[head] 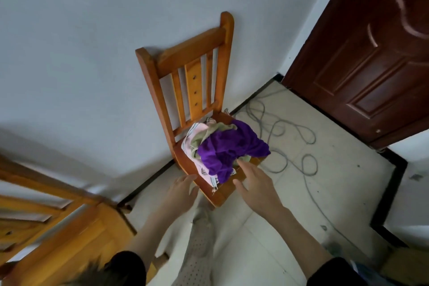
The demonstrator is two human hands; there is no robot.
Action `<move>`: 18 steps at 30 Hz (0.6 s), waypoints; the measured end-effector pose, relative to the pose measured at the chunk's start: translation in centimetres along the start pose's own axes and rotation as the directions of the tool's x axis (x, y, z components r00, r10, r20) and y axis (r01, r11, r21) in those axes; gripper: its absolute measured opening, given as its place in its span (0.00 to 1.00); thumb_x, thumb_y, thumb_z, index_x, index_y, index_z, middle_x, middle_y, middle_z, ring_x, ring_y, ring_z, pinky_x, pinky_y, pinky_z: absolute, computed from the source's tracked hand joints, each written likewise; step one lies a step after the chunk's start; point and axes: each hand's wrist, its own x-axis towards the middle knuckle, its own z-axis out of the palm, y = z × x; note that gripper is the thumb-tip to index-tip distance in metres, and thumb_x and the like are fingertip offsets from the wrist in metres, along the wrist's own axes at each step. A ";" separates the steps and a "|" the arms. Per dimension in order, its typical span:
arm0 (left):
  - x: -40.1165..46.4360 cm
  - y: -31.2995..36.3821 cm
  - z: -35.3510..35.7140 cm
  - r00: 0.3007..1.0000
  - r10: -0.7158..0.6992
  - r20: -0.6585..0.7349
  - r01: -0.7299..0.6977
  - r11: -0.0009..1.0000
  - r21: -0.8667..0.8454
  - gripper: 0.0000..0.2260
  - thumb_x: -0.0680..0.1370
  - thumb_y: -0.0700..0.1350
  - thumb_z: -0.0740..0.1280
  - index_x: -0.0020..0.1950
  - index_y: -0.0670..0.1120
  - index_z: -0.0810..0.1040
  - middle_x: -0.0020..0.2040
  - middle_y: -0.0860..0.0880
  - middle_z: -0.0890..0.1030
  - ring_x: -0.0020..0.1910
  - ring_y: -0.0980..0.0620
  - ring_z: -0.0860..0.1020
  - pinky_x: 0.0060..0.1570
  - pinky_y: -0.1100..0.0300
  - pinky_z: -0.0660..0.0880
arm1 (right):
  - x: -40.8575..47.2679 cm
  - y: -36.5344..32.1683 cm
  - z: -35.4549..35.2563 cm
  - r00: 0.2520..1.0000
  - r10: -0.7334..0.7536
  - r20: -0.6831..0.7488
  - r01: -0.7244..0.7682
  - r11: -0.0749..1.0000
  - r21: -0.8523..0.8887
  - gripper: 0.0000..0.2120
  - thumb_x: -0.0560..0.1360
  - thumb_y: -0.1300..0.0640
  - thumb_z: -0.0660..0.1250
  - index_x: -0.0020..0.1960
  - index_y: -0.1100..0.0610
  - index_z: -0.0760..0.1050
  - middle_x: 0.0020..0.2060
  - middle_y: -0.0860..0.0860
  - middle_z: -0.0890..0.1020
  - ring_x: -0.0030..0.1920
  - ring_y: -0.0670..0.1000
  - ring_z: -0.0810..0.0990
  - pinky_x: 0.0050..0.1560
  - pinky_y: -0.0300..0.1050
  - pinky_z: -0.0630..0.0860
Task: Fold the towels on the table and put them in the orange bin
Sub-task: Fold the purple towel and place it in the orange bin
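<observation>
At the far left stands a second wooden chair (53, 227), blurred, against the pale wall (81, 42). My left hand (180, 189) reaches forward with fingers straight, released and holding nothing, its fingertips just at the near left edge of the wooden chair (185, 72) that stands against the wall. On that chair's seat lies the heap of towels: a pink striped towel (196, 133) at the left, a pale green one (209, 133) in the middle, and a purple towel (228, 148) on top (all crumpled, none folded). My right hand (256, 187) is spread open, fingertips touching the heap's near edge, grasping nothing. Further right a grey cable (290, 137) loops over the tiled floor (336, 169), before the dark brown door (371, 53).
</observation>
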 end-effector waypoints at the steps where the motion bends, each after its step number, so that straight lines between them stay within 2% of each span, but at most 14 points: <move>1: 2.1 0.0 0.3 1.000 -0.018 0.005 0.019 0.999 -0.029 0.18 0.81 0.49 0.57 0.72 0.48 0.65 0.71 0.47 0.68 0.70 0.48 0.66 0.68 0.53 0.62 | 1.6 0.7 0.3 1.000 0.004 0.017 -0.004 1.000 0.001 0.25 0.79 0.50 0.59 0.74 0.54 0.59 0.70 0.51 0.68 0.70 0.50 0.66 0.68 0.45 0.64; 6: 12.5 -0.6 1.9 0.989 -0.070 0.129 0.067 0.997 0.027 0.19 0.81 0.47 0.55 0.72 0.47 0.64 0.73 0.47 0.66 0.73 0.48 0.59 0.73 0.53 0.53 | 11.0 4.0 2.4 0.993 0.031 0.114 -0.033 0.999 0.018 0.25 0.79 0.50 0.59 0.73 0.54 0.59 0.70 0.51 0.68 0.69 0.50 0.67 0.67 0.44 0.66; 9: 17.7 -1.3 2.6 0.979 -0.131 0.158 0.132 0.991 0.002 0.18 0.81 0.45 0.56 0.71 0.45 0.66 0.70 0.45 0.69 0.71 0.46 0.64 0.71 0.54 0.58 | 17.1 5.4 4.2 0.985 0.044 0.165 -0.044 0.999 -0.002 0.24 0.79 0.50 0.59 0.73 0.54 0.59 0.70 0.51 0.69 0.69 0.51 0.68 0.66 0.45 0.68; 14: 23.6 -1.1 4.1 0.989 -0.144 -0.006 0.143 0.984 -0.103 0.14 0.79 0.41 0.59 0.63 0.43 0.76 0.64 0.44 0.76 0.63 0.46 0.73 0.63 0.56 0.69 | 23.6 8.0 7.5 0.966 0.050 0.253 -0.042 0.998 -0.037 0.23 0.80 0.52 0.58 0.73 0.53 0.59 0.68 0.52 0.69 0.67 0.52 0.69 0.63 0.46 0.71; 16: 25.4 -0.6 5.1 0.985 -0.164 -0.043 0.159 0.982 -0.106 0.14 0.79 0.45 0.59 0.63 0.44 0.75 0.62 0.45 0.76 0.61 0.47 0.73 0.62 0.55 0.71 | 25.1 9.3 8.6 0.959 0.049 0.279 -0.040 0.998 -0.038 0.22 0.80 0.54 0.58 0.73 0.53 0.59 0.67 0.52 0.70 0.67 0.52 0.69 0.63 0.46 0.71; 18: 26.7 -0.2 6.2 0.975 -0.220 -0.022 0.218 0.974 -0.064 0.19 0.78 0.52 0.61 0.67 0.46 0.70 0.65 0.46 0.72 0.64 0.46 0.70 0.63 0.51 0.69 | 26.1 10.4 9.6 0.954 0.048 0.297 -0.041 0.999 -0.029 0.22 0.80 0.55 0.58 0.73 0.53 0.60 0.67 0.52 0.70 0.66 0.52 0.70 0.62 0.46 0.71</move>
